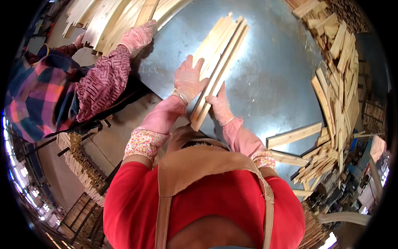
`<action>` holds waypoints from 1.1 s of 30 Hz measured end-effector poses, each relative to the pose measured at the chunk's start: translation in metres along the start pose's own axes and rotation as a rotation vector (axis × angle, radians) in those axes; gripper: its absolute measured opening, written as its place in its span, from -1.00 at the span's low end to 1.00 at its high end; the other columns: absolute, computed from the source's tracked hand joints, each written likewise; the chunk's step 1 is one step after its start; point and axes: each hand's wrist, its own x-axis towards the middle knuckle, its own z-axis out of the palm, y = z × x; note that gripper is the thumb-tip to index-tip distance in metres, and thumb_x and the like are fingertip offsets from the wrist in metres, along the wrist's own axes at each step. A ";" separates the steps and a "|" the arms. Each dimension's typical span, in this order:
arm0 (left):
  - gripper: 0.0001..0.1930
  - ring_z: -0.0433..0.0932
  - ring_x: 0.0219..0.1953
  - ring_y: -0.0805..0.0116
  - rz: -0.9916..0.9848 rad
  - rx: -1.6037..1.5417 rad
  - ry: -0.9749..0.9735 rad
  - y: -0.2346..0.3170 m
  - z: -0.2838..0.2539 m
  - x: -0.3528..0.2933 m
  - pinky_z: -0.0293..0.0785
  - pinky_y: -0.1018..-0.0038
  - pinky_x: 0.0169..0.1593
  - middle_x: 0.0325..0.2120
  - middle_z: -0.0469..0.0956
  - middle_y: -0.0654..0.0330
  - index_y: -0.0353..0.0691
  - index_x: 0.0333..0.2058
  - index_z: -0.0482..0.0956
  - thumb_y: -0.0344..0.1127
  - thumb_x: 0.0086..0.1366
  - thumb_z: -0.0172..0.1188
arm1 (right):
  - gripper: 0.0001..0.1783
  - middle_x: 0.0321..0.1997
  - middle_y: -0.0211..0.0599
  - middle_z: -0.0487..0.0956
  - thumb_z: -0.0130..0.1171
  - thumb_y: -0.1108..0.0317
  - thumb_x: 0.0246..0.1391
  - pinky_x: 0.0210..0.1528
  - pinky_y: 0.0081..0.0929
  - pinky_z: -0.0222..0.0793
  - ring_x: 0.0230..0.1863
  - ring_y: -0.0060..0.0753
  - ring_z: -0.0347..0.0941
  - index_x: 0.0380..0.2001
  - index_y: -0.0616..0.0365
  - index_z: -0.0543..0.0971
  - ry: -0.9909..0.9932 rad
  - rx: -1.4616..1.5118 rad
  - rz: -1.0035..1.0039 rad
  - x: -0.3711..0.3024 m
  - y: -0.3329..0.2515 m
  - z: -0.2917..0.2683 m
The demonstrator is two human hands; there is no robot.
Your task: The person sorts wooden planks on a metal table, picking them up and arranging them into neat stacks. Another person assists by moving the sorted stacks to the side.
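Observation:
Several pale wooden strips (pixel 224 70) lie side by side, pointing away from me on a grey metal tabletop (pixel 273 62). Gloved in pale pink, my left hand (pixel 189 81) is on their left side. Its fingers are stretched out over the flat strips and its thumb reaches toward the near strips. My right hand (pixel 219 104), gloved the same way, grips the rightmost strips from the right near their close end. The thumb shows at the strip's edge, while some fingers are hidden behind the wood.
To the left, a co-worker's gloved hand (pixel 139 36) rests by a stack of long boards (pixel 110 20). A heap of loose wood pieces (pixel 338 103) lines the table's right edge. Two short strips (pixel 294 135) lie at the near right. Stacked wood (pixel 78 162) stands below left.

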 end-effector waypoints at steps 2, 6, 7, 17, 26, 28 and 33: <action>-0.23 0.49 0.31 -0.25 0.247 -0.114 0.387 -0.012 0.017 -0.015 0.42 -0.03 0.38 0.34 0.46 -0.21 -0.27 0.36 0.50 -0.06 0.23 0.45 | 0.12 0.29 -0.07 0.44 0.21 0.48 0.07 0.33 -0.32 0.47 0.28 -0.12 0.42 0.67 0.12 -0.05 -0.022 -0.116 0.016 0.000 -0.018 -0.002; 0.00 0.56 0.32 -0.21 -0.185 -0.600 -0.345 0.043 -0.042 -0.039 0.48 0.13 0.41 0.27 0.57 -0.28 -0.40 0.49 0.29 -0.01 0.20 0.51 | 0.03 0.30 -0.06 0.55 0.28 0.34 0.14 0.32 -0.29 0.48 0.28 -0.16 0.52 0.63 0.15 0.06 0.052 -0.229 0.036 -0.028 -0.036 -0.013; 0.07 0.58 0.31 -0.18 -0.083 -0.900 -0.525 0.048 -0.060 -0.037 0.49 0.18 0.40 0.27 0.58 -0.29 -0.40 0.54 0.20 -0.08 0.16 0.53 | 0.01 0.20 -0.13 0.60 0.33 0.28 0.16 0.25 -0.32 0.53 0.19 -0.23 0.56 0.60 0.20 0.09 0.036 -0.262 -0.003 -0.038 -0.042 -0.014; -0.25 0.61 0.24 0.24 -0.117 -0.804 -0.036 -0.059 -0.095 0.005 0.56 0.33 0.30 0.26 0.62 -0.03 -0.05 0.48 0.45 0.10 0.43 0.40 | -0.10 0.23 -0.04 0.48 0.04 0.56 -0.07 0.16 0.12 0.68 0.13 0.00 0.62 0.47 0.17 0.27 0.149 0.391 -0.111 -0.045 -0.108 0.015; -0.25 0.55 0.34 -0.16 -0.293 -0.142 0.070 -0.231 -0.187 0.085 0.45 0.16 0.40 0.28 0.62 -0.11 -0.20 0.45 0.45 0.08 0.41 0.30 | -0.05 0.33 -0.02 0.58 0.32 0.21 0.28 0.38 -0.39 0.36 0.24 -0.18 0.51 0.62 0.27 0.18 0.259 -0.349 -0.075 -0.011 -0.008 0.017; -0.28 0.57 0.29 -0.19 -0.309 0.075 0.184 -0.231 -0.181 0.093 0.48 0.11 0.36 0.22 0.64 -0.10 -0.19 0.40 0.50 0.07 0.38 0.33 | -0.08 0.35 0.00 0.58 0.30 0.24 0.31 0.39 -0.37 0.36 0.29 -0.18 0.51 0.62 0.25 0.18 0.213 -0.558 -0.050 -0.009 -0.007 0.029; 0.00 0.50 0.39 -0.13 -0.072 -0.200 -0.011 -0.133 -0.084 0.026 0.39 0.10 0.47 0.38 0.49 -0.21 -0.24 0.51 0.35 0.23 0.25 0.45 | -0.18 0.36 -0.10 0.59 0.23 0.31 0.41 0.35 -0.36 0.41 0.31 -0.28 0.52 0.62 0.23 0.17 0.062 -0.403 -0.072 0.017 0.013 0.032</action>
